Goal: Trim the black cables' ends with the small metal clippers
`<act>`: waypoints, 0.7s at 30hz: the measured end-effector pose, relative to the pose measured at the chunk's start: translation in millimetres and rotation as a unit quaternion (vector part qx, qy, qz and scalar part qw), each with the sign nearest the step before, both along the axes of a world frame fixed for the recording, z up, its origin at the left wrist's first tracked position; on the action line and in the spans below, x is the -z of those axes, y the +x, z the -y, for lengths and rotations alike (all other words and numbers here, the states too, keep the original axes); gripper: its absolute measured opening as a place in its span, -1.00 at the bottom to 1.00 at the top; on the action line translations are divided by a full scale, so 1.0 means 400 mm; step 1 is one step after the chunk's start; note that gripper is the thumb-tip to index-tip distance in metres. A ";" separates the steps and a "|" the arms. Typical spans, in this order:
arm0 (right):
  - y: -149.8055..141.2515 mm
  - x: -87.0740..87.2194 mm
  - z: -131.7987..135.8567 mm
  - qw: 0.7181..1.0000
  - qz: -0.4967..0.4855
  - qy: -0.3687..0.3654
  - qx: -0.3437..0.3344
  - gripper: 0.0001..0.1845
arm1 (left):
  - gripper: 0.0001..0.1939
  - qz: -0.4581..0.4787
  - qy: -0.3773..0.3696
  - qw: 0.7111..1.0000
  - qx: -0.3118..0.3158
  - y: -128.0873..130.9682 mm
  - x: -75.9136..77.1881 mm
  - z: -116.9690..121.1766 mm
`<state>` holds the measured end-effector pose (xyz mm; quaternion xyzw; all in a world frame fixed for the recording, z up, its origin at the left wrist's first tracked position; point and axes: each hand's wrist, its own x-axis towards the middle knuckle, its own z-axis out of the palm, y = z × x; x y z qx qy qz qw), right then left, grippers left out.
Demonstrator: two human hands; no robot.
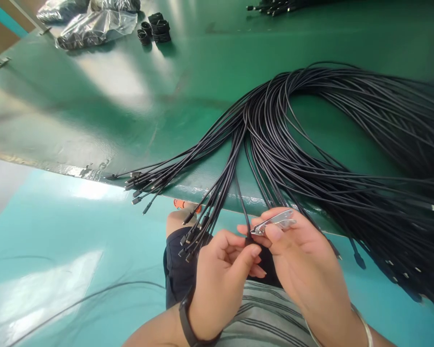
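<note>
Left hand (220, 277) low and near centre, thumb and forefinger drawn into a pinch, remaining fingers loosely curled. Right hand (305, 262) just beside it, slightly higher, thumb pressed toward bent fingers. Left forearm (157, 330) and right forearm (380, 339) angle inward from below.

Here's the shiny silver nail clipper (275, 223), tilted, its tip right up by a slim black cable (242, 202) that runs down past the edge of the worktop (181, 115) to a thicker black end.
</note>
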<state>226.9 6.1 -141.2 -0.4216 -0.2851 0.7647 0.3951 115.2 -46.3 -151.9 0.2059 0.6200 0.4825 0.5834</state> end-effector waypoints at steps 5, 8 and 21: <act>0.050 -0.022 -0.002 0.975 0.154 0.060 -0.149 -0.93 | -0.73 -0.172 0.014 0.970 0.173 0.009 -0.005 0.008; 0.081 -0.020 -0.002 0.925 0.318 0.132 -0.163 -0.85 | -0.77 -0.325 0.095 0.907 0.252 -0.016 -0.020 0.007; 0.146 -0.015 -0.021 0.730 0.586 0.343 -0.080 -0.86 | -0.67 -0.237 -0.060 0.959 0.145 -0.231 -0.010 -0.027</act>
